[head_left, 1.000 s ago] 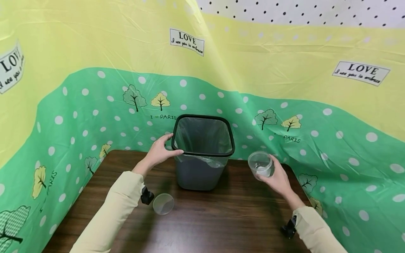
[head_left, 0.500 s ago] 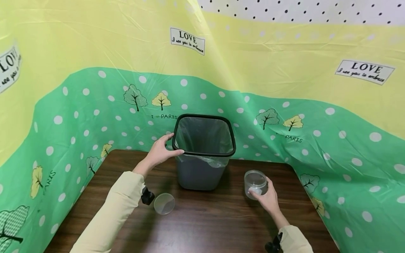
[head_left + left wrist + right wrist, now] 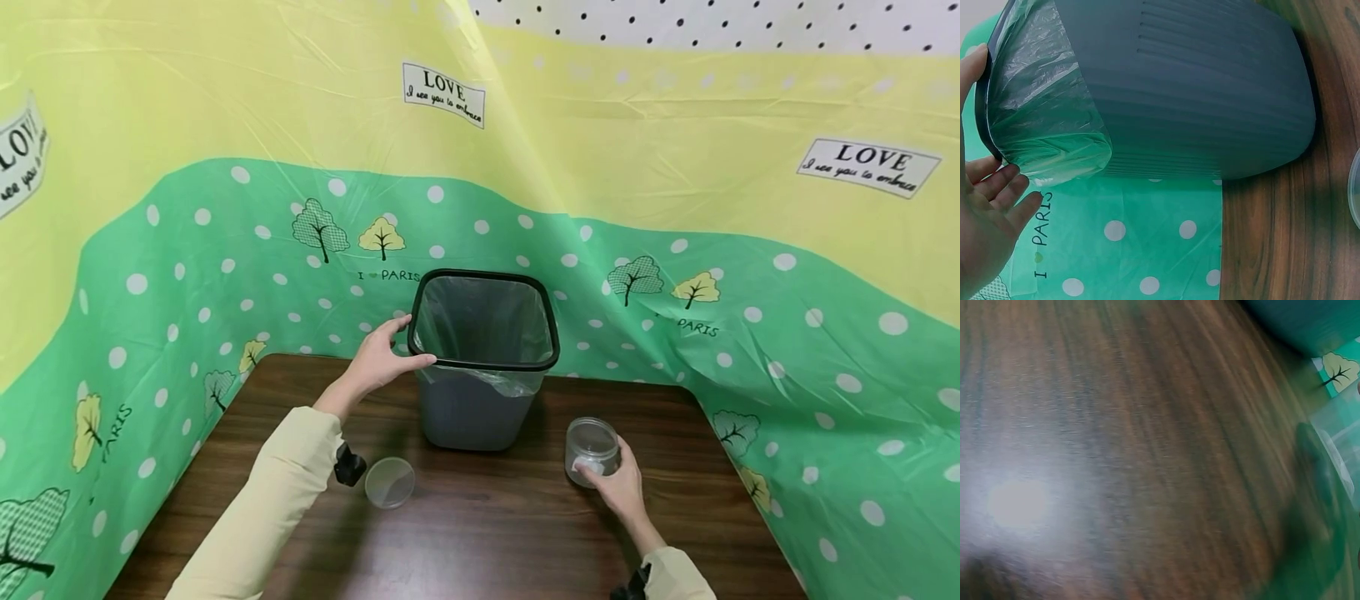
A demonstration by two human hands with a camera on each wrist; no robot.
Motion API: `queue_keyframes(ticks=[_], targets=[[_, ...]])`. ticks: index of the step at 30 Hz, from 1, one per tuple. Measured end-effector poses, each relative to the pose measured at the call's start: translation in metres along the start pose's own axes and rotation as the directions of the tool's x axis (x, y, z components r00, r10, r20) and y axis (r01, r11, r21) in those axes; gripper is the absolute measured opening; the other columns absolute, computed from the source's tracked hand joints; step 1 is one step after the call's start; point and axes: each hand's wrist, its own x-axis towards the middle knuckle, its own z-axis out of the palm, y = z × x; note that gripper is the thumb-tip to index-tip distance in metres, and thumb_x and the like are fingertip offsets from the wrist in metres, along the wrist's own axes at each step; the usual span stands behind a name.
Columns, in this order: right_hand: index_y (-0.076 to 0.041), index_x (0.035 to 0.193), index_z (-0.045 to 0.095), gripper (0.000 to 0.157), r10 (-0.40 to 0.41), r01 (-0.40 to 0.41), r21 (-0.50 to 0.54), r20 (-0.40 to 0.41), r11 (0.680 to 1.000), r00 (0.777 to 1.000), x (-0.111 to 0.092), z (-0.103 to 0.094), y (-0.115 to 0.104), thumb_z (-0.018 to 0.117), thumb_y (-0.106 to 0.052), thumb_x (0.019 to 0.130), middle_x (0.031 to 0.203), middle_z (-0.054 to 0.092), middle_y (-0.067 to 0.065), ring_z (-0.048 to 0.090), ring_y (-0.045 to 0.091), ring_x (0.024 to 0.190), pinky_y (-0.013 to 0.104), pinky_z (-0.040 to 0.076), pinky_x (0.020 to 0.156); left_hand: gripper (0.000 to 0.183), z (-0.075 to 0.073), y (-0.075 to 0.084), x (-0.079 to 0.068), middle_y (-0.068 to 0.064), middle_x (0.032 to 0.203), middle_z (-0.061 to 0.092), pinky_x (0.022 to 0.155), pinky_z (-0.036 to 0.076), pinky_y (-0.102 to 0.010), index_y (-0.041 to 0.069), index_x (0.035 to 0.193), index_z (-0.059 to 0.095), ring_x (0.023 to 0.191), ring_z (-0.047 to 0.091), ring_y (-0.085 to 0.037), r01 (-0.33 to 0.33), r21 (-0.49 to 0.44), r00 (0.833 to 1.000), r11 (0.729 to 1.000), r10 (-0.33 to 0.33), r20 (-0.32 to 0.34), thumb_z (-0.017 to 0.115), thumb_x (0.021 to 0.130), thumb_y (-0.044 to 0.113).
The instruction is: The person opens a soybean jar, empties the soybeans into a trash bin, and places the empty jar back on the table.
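Observation:
In the head view a grey trash bin [image 3: 474,408] with a black rim and a clear liner [image 3: 517,382] stands at the back of the table. My left hand [image 3: 375,358] holds its near left rim corner. The left wrist view shows thumb and fingertips of that hand [image 3: 988,219] at the rim. To the bin's right, my right hand [image 3: 617,485] grips a clear round plastic jar [image 3: 592,437], upright, with no lid on top and something small and white low inside. The right wrist view catches only part of the jar [image 3: 1344,447] at its edge.
A clear round lid [image 3: 390,483] lies on the brown wooden table [image 3: 480,542], left of and in front of the bin. A green and yellow printed curtain [image 3: 480,200] hangs close behind the bin and along both sides.
My right hand has brought the jar down and to the left, from above the table's right side, and turned it from tilted to upright. The left hand and bin have stayed put.

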Motion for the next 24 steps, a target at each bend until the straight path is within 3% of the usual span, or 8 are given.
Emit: queue_keyframes(ticks=[2,5,9,14,20,24], targets=[[0.004,0.127,0.042,0.084,0.014,-0.014,0.008,-0.005,1.0,1.0,-0.004,0.002,0.002,0.085,-0.015,0.058,0.119,0.049,0.024,0.045,0.033,0.11,0.042,0.037,0.089,0.091,0.0,0.0,0.0,-0.008,0.147,0.026,0.102,0.03,-0.05,0.016,0.143,0.03,0.133,0.025,-0.029,0.003,-0.002,1.0,1.0,-0.003,0.001,0.069,0.071,0.055],[0.003,0.128,0.041,0.083,0.032,-0.032,0.033,0.002,0.999,0.999,-0.009,0.004,0.003,0.085,-0.015,0.059,0.12,0.05,0.021,0.046,0.03,0.11,0.026,0.04,0.084,0.091,0.001,-0.001,0.0,-0.008,0.147,0.026,0.101,0.03,-0.05,0.016,0.143,0.03,0.133,0.025,-0.029,0.003,-0.005,1.0,1.0,-0.003,0.001,0.069,0.071,0.055],[0.001,0.131,0.038,0.085,0.054,-0.055,0.077,0.021,0.995,0.998,-0.017,0.004,0.005,0.084,-0.015,0.061,0.122,0.048,0.02,0.046,0.029,0.112,0.009,0.036,0.077,0.091,0.002,-0.002,0.0,-0.008,0.147,0.026,0.102,0.03,-0.051,0.017,0.143,0.03,0.134,0.024,-0.028,0.001,-0.008,1.0,1.0,-0.001,0.0,0.069,0.071,0.055],[0.001,0.132,0.036,0.085,0.07,-0.073,0.089,0.037,0.993,0.997,-0.024,0.003,0.008,0.083,-0.014,0.064,0.124,0.046,0.021,0.046,0.033,0.111,0.011,0.038,0.078,0.092,0.003,-0.003,-0.001,-0.007,0.147,0.026,0.102,0.028,-0.052,0.017,0.143,0.029,0.134,0.022,-0.028,0.003,-0.014,1.0,1.0,-0.003,-0.001,0.069,0.07,0.057],[0.001,0.132,0.035,0.085,0.077,-0.08,0.103,0.032,0.991,0.996,-0.028,0.003,0.011,0.083,-0.015,0.063,0.124,0.045,0.02,0.045,0.032,0.113,0.002,0.033,0.076,0.091,0.004,-0.003,-0.001,-0.007,0.147,0.026,0.102,0.029,-0.051,0.016,0.143,0.029,0.134,0.024,-0.028,0.0,-0.022,1.0,1.0,0.0,-0.01,0.069,0.071,0.055],[0.0,0.134,0.033,0.088,0.074,-0.078,0.111,0.04,0.991,0.996,-0.029,0.001,0.01,0.083,-0.014,0.064,0.127,0.044,0.02,0.043,0.032,0.115,0.006,0.036,0.078,0.089,0.006,-0.004,0.0,-0.007,0.147,0.026,0.102,0.029,-0.051,0.016,0.143,0.029,0.134,0.023,-0.028,-0.017,-0.032,1.0,0.999,0.017,-0.018,0.068,0.073,0.053]])
